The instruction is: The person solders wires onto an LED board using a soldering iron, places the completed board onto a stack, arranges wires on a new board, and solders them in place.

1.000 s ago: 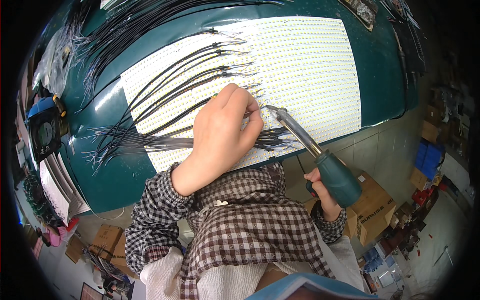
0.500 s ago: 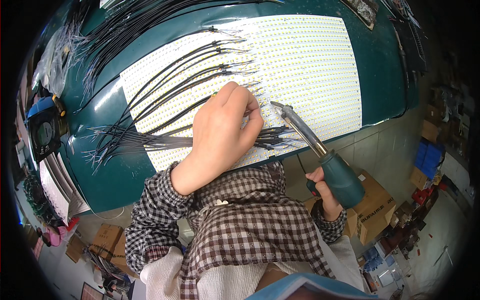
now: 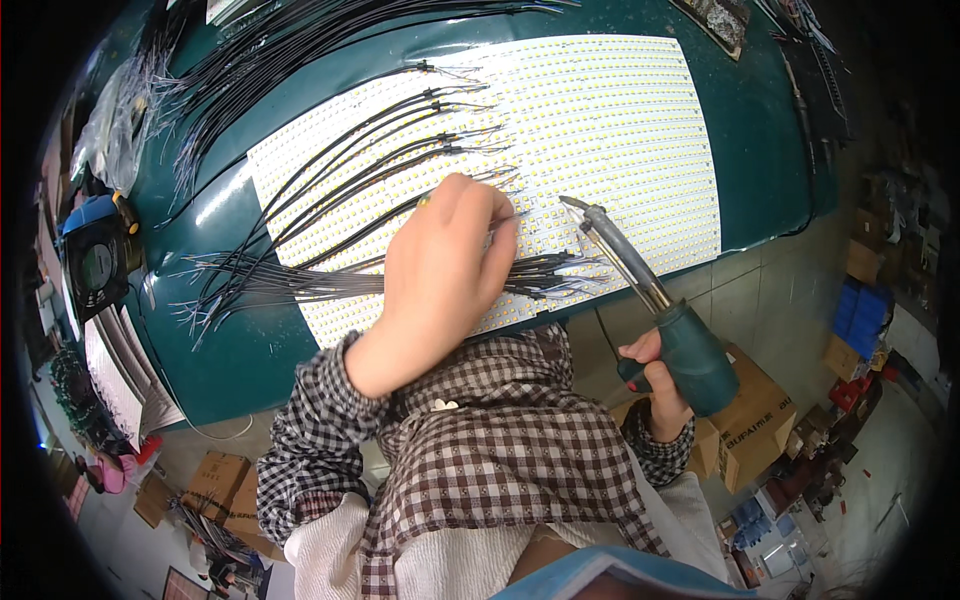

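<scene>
My left hand (image 3: 440, 270) rests over a white LED panel (image 3: 620, 130) dotted with rows of small yellow chips. Its thumb and fingers are pinched together on a black cable (image 3: 375, 222) that runs in under the hand; the grip itself is mostly hidden. My right hand (image 3: 662, 390) is closed around the green handle of a soldering gun (image 3: 695, 355). The gun's metal tip points up and left, just above the panel, apart from the left fingertips. Several black cables (image 3: 370, 118) lie across the panel, their thin bare wire ends near its middle.
A bundle of loose black cables (image 3: 520, 278) lies along the panel's near edge, under my left hand. More cables (image 3: 270, 60) are heaped on the green table (image 3: 215, 370) at the back left. A blue and black device (image 3: 95, 250) stands left. Cardboard boxes (image 3: 755, 420) sit below right.
The soldering gun has shifted slightly right, its tip farther from my left fingers. My left hand stays pinched in nearly the same place.
</scene>
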A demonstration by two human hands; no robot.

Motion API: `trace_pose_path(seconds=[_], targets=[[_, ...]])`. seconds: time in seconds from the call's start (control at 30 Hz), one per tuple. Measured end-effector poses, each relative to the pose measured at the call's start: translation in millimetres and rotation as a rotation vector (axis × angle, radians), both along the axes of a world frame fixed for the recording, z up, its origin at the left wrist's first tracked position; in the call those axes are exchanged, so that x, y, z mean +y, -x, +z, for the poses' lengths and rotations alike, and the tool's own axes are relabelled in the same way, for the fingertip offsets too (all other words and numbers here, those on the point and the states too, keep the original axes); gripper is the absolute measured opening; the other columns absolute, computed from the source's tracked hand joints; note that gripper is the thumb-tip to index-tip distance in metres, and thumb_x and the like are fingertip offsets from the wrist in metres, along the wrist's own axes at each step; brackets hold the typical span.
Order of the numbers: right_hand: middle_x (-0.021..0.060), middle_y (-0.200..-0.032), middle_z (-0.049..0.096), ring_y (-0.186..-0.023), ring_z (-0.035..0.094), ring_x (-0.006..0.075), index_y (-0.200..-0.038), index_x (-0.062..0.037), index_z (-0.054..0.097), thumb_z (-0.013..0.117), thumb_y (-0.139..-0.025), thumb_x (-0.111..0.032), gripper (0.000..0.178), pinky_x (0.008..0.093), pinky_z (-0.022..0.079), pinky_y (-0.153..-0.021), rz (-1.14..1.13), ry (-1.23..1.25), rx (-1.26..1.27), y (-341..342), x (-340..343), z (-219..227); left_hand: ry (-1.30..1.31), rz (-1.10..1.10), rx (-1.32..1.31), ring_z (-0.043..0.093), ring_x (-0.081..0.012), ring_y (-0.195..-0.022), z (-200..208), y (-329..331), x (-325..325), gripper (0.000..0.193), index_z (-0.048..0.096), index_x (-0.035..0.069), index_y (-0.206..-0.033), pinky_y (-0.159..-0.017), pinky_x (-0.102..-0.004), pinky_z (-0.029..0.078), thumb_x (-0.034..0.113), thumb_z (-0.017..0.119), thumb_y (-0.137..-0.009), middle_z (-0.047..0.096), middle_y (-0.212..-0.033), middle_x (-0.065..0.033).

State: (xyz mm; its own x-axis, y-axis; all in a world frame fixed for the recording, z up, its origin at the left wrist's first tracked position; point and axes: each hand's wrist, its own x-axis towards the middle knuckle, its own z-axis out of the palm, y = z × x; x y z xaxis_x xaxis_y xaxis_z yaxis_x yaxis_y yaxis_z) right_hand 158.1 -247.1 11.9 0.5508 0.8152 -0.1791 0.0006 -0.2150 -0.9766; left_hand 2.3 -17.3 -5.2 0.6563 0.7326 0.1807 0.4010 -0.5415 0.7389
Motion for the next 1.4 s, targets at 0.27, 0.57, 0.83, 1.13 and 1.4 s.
trace_pose_path(seconds=[0.27, 0.57, 0.83, 1.13, 1.4], targets=[[0.0153, -0.087, 0.059, -0.083, 0.061, 0.024, -0.094, 0.0055, 0.057, 0.064, -0.093, -0.026, 0.032, 0.0384, 0.057, -0.077, -0.043, -0.032, 0.035, 1.2, 5.7, 9.8, -0.052, -0.223, 0.046, 0.058, -0.0295, -0.08, 8.6, 19.8, -14.2, 0.02, 0.063, 0.006, -0.094, -0.066, -0.039, 0.044, 0.008, 0.074, -0.077, 0.056, -0.088, -0.0078], [0.0148, -0.086, 0.059, -0.08, 0.061, 0.0234, -0.094, 0.0049, 0.058, 0.065, -0.093, -0.029, 0.035, 0.0365, 0.057, -0.074, -0.072, -0.085, 0.03, 4.4, 0.6, 7.0, 0.113, -0.175, -0.116, 0.059, -0.0307, -0.07, -1.1, 22.7, -9.0, 0.012, 0.06, 0.006, -0.088, -0.058, -0.041, 0.044, 0.002, 0.069, -0.082, 0.057, -0.076, -0.0085], [0.0153, -0.087, 0.058, -0.081, 0.06, 0.0232, -0.095, 0.0052, 0.058, 0.065, -0.093, -0.028, 0.034, 0.0369, 0.058, -0.073, -0.084, -0.119, 0.03, 0.7, -2.3, 4.8, -0.173, -0.056, 0.141, 0.058, -0.0312, -0.073, 12.3, 32.4, -10.1, 0.012, 0.06, 0.005, -0.09, -0.061, -0.0411, 0.045, 0.001, 0.069, -0.082, 0.058, -0.088, -0.01], [0.0157, -0.087, 0.058, -0.081, 0.06, 0.0235, -0.095, 0.0062, 0.057, 0.064, -0.093, -0.027, 0.034, 0.0368, 0.057, -0.073, -0.034, -0.097, 0.053, -0.5, -0.1, 6.8, -0.053, -0.072, 0.122, 0.057, -0.0302, -0.079, 2.6, 1.4, -14.0, 0.018, 0.06, 0.007, -0.089, -0.067, -0.0413, 0.044, 0.01, 0.075, -0.079, 0.054, -0.086, -0.0097], [0.0157, -0.087, 0.058, -0.08, 0.06, 0.0238, -0.095, 0.0062, 0.057, 0.063, -0.094, -0.027, 0.034, 0.0366, 0.056, -0.074, -0.066, -0.093, 0.044, -0.4, 2.0, 7.3, -0.128, -0.053, 0.137, 0.057, -0.0286, -0.078, -1.1, 5.2, -14.9, 0.019, 0.059, 0.008, -0.087, -0.066, -0.0407, 0.043, 0.012, 0.076, -0.079, 0.054, -0.085, -0.0081]])
